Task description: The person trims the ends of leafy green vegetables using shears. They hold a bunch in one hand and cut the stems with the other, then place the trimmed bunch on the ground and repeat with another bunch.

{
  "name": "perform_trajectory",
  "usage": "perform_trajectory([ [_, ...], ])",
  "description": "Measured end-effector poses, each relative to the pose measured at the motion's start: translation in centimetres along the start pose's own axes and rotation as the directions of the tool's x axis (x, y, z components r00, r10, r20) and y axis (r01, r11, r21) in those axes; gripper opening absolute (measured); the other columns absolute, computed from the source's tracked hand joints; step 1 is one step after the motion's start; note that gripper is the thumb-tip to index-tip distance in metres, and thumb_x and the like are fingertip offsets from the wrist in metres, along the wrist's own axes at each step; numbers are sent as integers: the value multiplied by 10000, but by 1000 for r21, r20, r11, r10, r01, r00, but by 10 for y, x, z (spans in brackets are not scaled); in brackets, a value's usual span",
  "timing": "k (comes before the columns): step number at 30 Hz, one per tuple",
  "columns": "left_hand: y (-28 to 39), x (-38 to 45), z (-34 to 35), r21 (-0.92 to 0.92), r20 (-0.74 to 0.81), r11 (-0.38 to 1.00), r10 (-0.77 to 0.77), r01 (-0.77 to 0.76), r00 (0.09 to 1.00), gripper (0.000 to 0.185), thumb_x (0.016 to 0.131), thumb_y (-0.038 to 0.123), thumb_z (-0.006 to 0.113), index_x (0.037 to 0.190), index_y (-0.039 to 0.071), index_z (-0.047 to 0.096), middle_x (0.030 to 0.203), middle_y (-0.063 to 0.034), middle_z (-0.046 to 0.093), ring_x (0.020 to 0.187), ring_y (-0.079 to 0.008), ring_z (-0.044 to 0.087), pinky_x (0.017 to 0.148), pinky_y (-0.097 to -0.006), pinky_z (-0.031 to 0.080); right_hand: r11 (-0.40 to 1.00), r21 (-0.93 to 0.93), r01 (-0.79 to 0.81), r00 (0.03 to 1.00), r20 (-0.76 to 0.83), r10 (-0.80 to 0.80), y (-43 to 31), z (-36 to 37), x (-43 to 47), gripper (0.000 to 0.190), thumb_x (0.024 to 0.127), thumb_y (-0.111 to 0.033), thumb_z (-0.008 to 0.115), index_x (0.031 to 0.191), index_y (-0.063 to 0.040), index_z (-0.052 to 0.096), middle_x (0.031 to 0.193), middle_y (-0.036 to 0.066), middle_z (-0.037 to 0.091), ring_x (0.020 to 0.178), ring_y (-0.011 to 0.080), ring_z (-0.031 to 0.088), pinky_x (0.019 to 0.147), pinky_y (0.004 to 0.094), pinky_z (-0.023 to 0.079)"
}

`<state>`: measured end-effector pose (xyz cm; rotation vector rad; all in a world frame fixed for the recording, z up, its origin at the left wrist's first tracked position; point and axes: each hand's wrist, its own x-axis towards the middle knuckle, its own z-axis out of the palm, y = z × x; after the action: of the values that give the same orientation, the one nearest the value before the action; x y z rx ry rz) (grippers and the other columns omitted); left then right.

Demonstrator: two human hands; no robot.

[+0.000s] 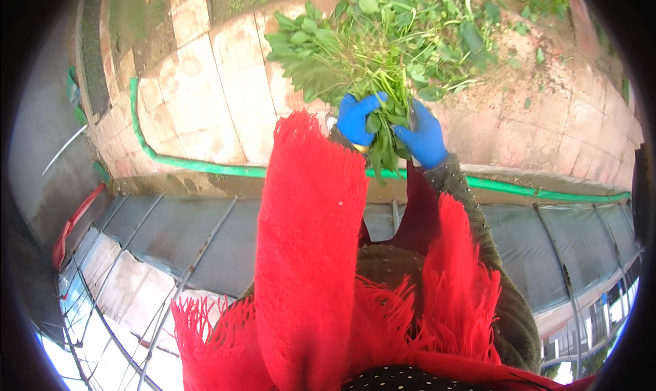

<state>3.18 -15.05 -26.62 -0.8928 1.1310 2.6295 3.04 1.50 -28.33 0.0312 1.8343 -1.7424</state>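
My left hand (pixel 357 118), in a blue glove, has its fingers closed around a bunch of leafy greens (pixel 397 86). On the bunch's right side is my right hand (pixel 426 137), gloved in the same blue, its thumb across the leaves and its fingers partly hidden. Thin stems and pale roots stick up above the gloves, and some leaves hang down between them. Just beyond the hands lies a loose heap of cut greens (pixel 451 27), which overlaps the bunch in view.
Pinkish paving slabs (pixel 538 119) lie underfoot, with scattered leaves and soil at right. A green hose (pixel 220 168) runs along the paving's edge. Metal poles (pixel 205 250) cross dark sheeting (pixel 169 227) behind me. My fringed red scarf (pixel 307 227) hangs close below my left hand.
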Motion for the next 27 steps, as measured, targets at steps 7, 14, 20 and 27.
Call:
perform_trajectory([
  [7, 37, -73, 94, 353, 281, 807, 391, -473, 876, 935, 622, 144, 882, 1332, 6, 288, 1256, -177, 486, 1144, -246, 526, 920, -389, 484, 915, 378, 141, 984, 47, -172, -95, -45, -58, 637, 808, -45, 644, 1380, 49, 380, 1295, 133, 537, 1183, 179, 510, 1006, 331, 409],
  [14, 35, -115, 126, -134, 258, 990, -2, 38, 966, 671, 773, 4, 734, 1342, 41, 380, 1190, -141, 568, 1000, -232, 605, 838, -360, 526, 872, 480, 95, 972, 143, -184, -135, -51, -101, 637, 834, -48, 645, 1399, 36, 362, 1293, 108, 540, 1153, 183, 531, 976, 337, 432],
  [20, 20, -142, 129, -12, 274, 989, -138, 147, 952, 370, 839, 97, 692, 1189, 47, 585, 1040, -78, 661, 942, -201, 641, 839, -356, 529, 999, 33, -28, 993, 114, 24, -146, -48, -120, 629, 839, -83, 644, 1396, 11, 369, 1170, 107, 596, 1030, 164, 572, 881, 330, 478],
  [27, 44, -121, 140, 135, 432, 918, -392, 372, 812, 489, 869, 160, 604, 1324, 22, 491, 1150, -128, 619, 1025, -221, 612, 895, -359, 495, 965, 260, -27, 995, 101, 0, -169, -50, -142, 730, 747, -15, 650, 1403, 16, 330, 1220, 128, 571, 1086, 219, 579, 881, 324, 487],
])
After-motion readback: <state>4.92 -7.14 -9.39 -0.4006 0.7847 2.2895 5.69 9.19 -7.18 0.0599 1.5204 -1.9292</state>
